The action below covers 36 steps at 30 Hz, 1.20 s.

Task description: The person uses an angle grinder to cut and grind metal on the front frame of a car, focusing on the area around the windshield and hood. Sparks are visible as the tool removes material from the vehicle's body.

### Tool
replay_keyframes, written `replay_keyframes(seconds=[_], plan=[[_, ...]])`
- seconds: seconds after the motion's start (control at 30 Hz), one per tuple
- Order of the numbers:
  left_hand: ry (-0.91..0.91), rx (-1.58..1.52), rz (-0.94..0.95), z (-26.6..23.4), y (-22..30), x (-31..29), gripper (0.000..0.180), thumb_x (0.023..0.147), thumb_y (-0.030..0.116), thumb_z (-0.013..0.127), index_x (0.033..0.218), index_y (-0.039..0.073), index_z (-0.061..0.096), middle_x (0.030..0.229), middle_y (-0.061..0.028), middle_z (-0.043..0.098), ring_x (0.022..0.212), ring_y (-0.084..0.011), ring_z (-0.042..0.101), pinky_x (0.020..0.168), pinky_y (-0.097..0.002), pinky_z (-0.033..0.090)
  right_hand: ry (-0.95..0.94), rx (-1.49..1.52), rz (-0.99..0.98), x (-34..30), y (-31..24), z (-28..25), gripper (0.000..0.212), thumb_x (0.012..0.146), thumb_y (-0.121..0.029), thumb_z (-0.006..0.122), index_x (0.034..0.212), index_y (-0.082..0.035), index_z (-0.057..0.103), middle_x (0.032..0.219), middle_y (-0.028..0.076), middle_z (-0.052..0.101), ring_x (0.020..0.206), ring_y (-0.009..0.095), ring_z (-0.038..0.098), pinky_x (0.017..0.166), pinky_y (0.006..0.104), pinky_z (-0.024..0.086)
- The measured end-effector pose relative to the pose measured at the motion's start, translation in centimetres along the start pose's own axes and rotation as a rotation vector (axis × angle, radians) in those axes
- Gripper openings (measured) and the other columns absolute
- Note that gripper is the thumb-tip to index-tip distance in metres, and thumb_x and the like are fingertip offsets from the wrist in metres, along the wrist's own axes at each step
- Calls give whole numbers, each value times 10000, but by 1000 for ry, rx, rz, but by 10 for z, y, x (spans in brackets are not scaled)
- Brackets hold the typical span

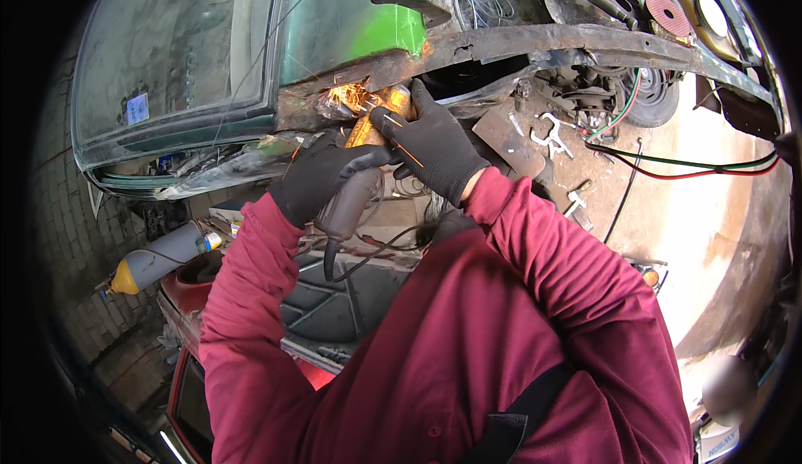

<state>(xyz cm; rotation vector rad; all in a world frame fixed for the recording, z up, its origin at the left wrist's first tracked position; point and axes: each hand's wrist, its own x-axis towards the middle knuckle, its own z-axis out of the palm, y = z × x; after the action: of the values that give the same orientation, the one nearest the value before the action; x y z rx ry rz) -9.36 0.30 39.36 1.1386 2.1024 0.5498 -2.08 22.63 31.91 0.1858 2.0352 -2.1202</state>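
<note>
Black work gloves cover both my hands. My left hand (322,178) is closed around the body of an angle grinder (349,207), whose dark cord end points down toward me. On the grinder's front part my right hand (434,147) is closed, thumb side toward the left hand. Orange sparks (347,96) fly where the grinder meets the lower edge of a car body panel (305,113), beneath a green-painted patch (384,25). The disc itself is hidden by sparks and glare.
A windowed car door (180,63) stands at left. A grey-and-yellow gas cylinder (163,257) lies lower left. Red and green hoses (685,163) hang at right, near a wheel (653,101) and clamps (551,136) on the floor. The grinder's cord (376,255) loops below my hands.
</note>
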Motion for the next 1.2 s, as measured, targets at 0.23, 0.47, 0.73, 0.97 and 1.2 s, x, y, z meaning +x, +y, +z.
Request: replay_keyframes(seconds=[0.23, 0.47, 0.73, 0.97, 1.2], plan=[[-174, -256, -434, -2, 6, -3, 442, 1119, 172, 621, 1557, 193, 679, 1310, -87, 789, 1097, -266, 781, 952, -414, 620, 50, -646, -382, 9, 20, 0, 384, 1122, -272, 679, 1486, -159, 726, 1465, 334, 581, 1213, 469, 744, 1011, 500, 650], [-70, -23, -178, 34, -17, 12, 544, 1109, 167, 524, 1632, 264, 640, 1431, -109, 788, 1230, -339, 712, 1165, -440, 469, 28, -132, 95, 24, 15, -14, 666, 1112, -399, 696, 1455, 155, 558, 1243, 415, 721, 1173, 537, 748, 1038, 540, 593], [102, -327, -152, 56, -22, 16, 444, 1090, 135, 633, 1525, 198, 696, 1255, -104, 790, 1052, -273, 779, 938, -407, 626, -124, -603, 24, 37, 9, -21, 534, 1130, -407, 669, 1365, 72, 685, 1242, 393, 720, 1170, 510, 763, 1013, 541, 613], [186, -1522, -580, 81, -12, 35, 359, 1169, 342, 644, 1380, 65, 729, 1067, -89, 802, 809, -177, 789, 710, -335, 665, -136, -647, 117, 37, -15, -26, 331, 1114, -344, 629, 1300, -112, 776, 1129, 329, 748, 978, 469, 808, 889, 568, 649], [342, -1736, -353, 116, -16, 50, 479, 1109, 509, 729, 1213, 42, 733, 911, -59, 749, 756, -169, 765, 642, -342, 656, -244, -940, 18, 44, -12, -28, 296, 1089, -337, 669, 1268, -140, 798, 1059, 322, 767, 1017, 511, 795, 901, 593, 642]])
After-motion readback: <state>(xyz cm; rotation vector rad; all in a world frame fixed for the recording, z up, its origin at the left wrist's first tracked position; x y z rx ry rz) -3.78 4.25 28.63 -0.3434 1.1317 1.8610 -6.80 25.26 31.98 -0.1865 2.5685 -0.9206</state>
